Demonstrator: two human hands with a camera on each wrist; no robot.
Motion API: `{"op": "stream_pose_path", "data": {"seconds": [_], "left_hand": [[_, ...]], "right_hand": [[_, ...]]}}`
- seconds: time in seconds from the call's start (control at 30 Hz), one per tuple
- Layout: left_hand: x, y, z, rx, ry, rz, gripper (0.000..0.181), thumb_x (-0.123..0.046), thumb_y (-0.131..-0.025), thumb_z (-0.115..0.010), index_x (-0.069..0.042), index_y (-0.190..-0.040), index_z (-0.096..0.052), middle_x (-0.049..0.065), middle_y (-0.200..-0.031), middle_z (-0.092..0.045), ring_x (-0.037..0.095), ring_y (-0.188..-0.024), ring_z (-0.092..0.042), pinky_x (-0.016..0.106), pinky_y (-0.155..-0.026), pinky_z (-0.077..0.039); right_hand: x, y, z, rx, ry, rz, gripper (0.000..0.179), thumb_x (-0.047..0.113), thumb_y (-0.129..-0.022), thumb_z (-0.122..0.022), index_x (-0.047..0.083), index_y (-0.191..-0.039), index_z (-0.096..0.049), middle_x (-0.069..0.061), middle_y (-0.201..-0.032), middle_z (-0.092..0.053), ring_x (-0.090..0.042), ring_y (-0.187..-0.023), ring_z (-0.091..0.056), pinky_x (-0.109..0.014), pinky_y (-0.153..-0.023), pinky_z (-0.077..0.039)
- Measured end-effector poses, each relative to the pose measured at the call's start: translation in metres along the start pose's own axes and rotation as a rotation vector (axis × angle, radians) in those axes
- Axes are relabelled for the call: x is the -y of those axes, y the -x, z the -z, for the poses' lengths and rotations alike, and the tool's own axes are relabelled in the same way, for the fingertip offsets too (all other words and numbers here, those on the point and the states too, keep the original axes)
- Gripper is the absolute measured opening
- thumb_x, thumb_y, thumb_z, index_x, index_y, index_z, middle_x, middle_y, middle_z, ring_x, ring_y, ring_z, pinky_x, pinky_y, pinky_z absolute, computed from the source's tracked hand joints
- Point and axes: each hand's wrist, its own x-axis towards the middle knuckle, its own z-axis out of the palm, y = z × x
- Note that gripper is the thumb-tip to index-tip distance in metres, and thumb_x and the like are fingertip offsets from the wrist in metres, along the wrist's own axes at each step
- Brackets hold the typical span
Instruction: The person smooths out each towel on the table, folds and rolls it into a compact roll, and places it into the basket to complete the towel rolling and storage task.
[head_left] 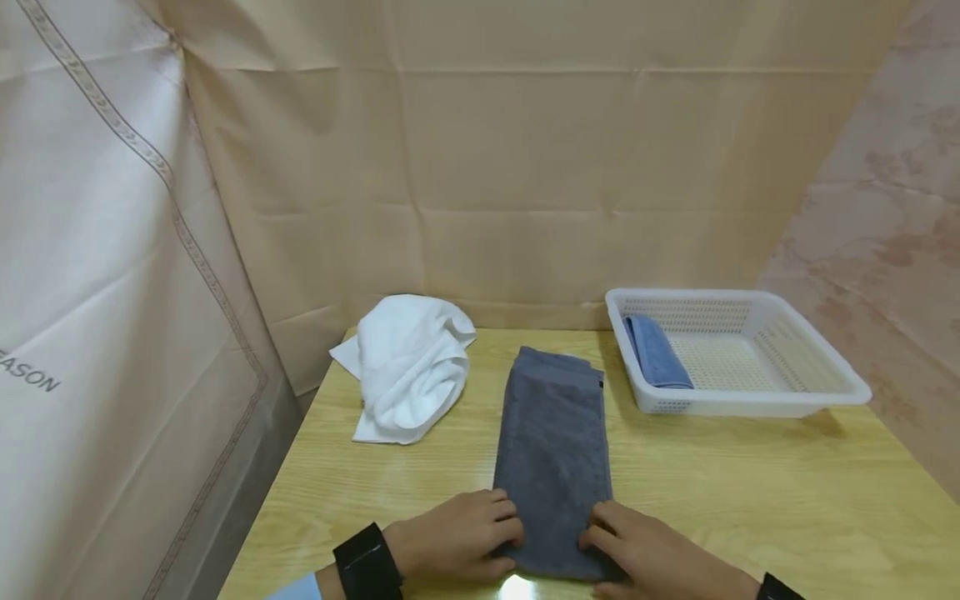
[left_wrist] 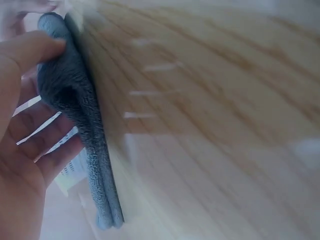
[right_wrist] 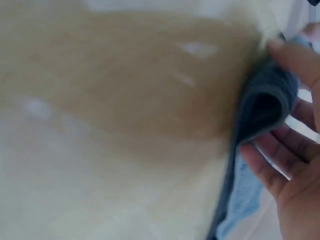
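Observation:
A dark grey towel (head_left: 555,450), folded into a long strip, lies lengthwise on the wooden table. At its near end, my left hand (head_left: 459,535) grips the left side and my right hand (head_left: 654,552) grips the right side. In the left wrist view the thumb presses on the bulging towel edge (left_wrist: 65,80), with the fingers on the other side. The right wrist view shows the towel end (right_wrist: 265,100) bent over into a loop between thumb and fingers. In the head view some fingertips are hidden against the cloth.
A crumpled white towel (head_left: 412,367) lies at the back left of the table (head_left: 750,492). At the back right stands a white plastic basket (head_left: 757,403), with a folded blue towel (head_left: 657,353) along its left side. Cloth sheets (head_left: 517,158) hang behind and beside the table.

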Motion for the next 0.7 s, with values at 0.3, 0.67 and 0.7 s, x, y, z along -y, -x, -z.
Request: {"op": "stream_pose_path", "data": {"seconds": [0.3,0.67,0.7], "left_hand": [[-0.003,-0.002,0.003,-0.029,0.274,0.16,0.021,-0.019,-0.11,-0.05,-0.017,-0.129,-0.057,-0.008,-0.113,-0.063,-0.007,-0.098,-0.057,0.008,-0.082,-0.045],[0.003,-0.004,-0.002,-0.164,0.201,0.198,0.015,-0.011,-0.104,-0.063,-0.014,-0.115,-0.073,-0.005,-0.107,-0.056,-0.005,-0.093,-0.055,0.004,-0.08,-0.042],[0.004,-0.004,-0.002,-0.166,0.165,0.189,0.015,-0.012,-0.103,-0.064,-0.014,-0.114,-0.074,-0.005,-0.108,-0.055,-0.004,-0.094,-0.054,0.004,-0.081,-0.042]], "right_hand": [[-0.014,0.005,0.001,-0.076,-0.347,-0.211,0.021,0.023,-0.103,-0.064,0.013,-0.122,-0.063,0.005,-0.11,-0.068,-0.003,-0.095,-0.065,-0.025,-0.072,-0.056],[-0.017,0.003,-0.004,-0.219,-0.322,-0.33,0.008,0.016,-0.093,-0.077,0.021,-0.092,-0.071,0.012,-0.093,-0.06,0.002,-0.072,-0.055,-0.022,-0.058,-0.049],[-0.018,0.003,-0.005,-0.227,-0.272,-0.303,0.008,0.015,-0.093,-0.078,0.021,-0.091,-0.073,0.01,-0.096,-0.058,0.002,-0.074,-0.054,-0.022,-0.058,-0.049]]}}
